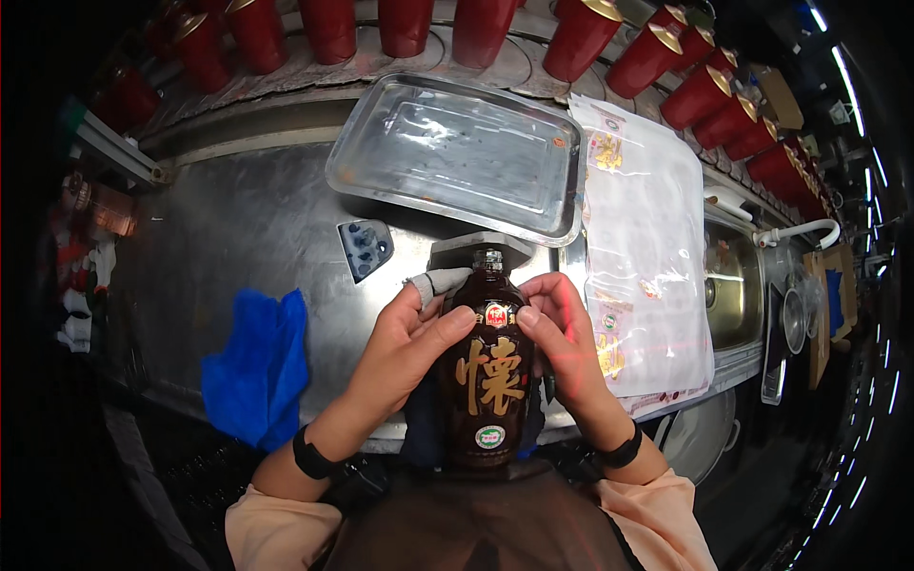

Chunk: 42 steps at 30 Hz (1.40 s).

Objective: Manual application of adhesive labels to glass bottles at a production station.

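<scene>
Left hand (409, 338) and right hand (568, 347) both grasping 1 dark brown bottle (487, 376) by its shoulders. Bottle at middle of bench's (228, 238) near edge, mouth toward far edge. 1 metal tray (447, 171) nearer far edge. 1 blue cloth (255, 376) over near edge, left part. Printed sheets (657, 252), count unclear, toward right end, beside 1 sink (731, 309). Red containers (579, 43) beyond far edge: over ten, exact count unclear.

Blue cloth (255, 366) at left, metal sink (728, 309) and white faucet (800, 231) at right, dark-red vessels (328, 33) beyond
</scene>
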Tool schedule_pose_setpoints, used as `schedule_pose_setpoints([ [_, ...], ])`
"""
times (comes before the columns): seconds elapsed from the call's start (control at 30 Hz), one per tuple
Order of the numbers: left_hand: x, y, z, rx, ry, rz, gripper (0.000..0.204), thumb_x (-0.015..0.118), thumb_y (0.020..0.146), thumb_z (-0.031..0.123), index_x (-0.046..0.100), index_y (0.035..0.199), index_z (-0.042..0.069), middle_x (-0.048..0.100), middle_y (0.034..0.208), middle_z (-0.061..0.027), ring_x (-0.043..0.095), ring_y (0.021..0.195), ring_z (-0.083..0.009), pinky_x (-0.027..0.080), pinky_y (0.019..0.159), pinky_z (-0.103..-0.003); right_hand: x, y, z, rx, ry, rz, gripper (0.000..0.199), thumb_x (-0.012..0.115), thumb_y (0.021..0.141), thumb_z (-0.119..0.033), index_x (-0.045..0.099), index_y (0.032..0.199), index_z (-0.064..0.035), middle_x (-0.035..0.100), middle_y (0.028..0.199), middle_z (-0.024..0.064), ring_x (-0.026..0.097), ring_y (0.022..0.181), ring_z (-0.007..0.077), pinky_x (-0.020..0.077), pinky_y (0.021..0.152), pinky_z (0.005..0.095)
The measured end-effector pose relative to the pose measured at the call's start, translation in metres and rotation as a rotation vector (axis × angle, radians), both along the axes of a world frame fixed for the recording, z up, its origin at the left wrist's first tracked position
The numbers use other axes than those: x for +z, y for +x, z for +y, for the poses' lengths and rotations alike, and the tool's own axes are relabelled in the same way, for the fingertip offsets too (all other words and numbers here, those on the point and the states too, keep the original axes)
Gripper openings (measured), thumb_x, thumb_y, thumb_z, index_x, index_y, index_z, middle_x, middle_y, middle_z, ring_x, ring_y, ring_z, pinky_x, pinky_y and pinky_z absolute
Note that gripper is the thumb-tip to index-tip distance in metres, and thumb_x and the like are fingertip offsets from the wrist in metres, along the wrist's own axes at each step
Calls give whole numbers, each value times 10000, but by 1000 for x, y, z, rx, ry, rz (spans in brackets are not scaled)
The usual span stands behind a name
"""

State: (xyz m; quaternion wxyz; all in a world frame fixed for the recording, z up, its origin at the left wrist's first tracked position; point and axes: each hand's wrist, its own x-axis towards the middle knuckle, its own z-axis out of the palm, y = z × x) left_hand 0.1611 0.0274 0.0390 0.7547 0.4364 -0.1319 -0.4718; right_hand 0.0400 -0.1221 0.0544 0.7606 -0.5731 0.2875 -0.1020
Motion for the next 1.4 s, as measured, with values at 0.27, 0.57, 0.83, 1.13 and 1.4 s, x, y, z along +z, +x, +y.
schedule_pose_setpoints([
  [0.27,-9,5,7,-39,7,98,439,491,1022,217,437,1398,-4,571,1315,-110,562,1194,-185,447,1014,-345,-15,-6,-5,42,37,-45,295,582,965,-199,475,1195,-49,552,943,0,467,638,18,360,477,173],
  [0.57,-4,2,3,-27,-4,-15,498,636,951,140,424,1375,-15,537,1324,-146,534,1220,-175,416,1055,-321,-5,-3,-1,37,-44,-18,325,654,922,-179,487,1173,-56,443,859,-48,422,700,0,347,594,154],
  [0.83,-4,1,3,-24,8,-39,488,638,951,154,439,1363,-14,548,1311,-140,540,1204,-173,429,1039,-321,-4,-3,2,15,-14,-43,318,661,912,-157,491,1162,-55,413,876,-55,407,797,2,341,691,157],
  [1.13,-3,1,3,-32,-14,-74,532,654,941,174,426,1384,-12,532,1334,-143,528,1212,-177,414,1047,-328,-39,-11,-46,-307,334,-28,288,552,952,-331,612,934,-50,558,728,22,508,535,124,415,510,261],
  [1.4,0,-1,5,-34,51,-123,595,690,901,160,400,1398,10,541,1302,-137,530,1207,-184,410,1054,-331,27,-5,-25,-151,-156,-157,431,699,811,42,484,1182,1,621,1015,84,607,923,113,514,807,252],
])
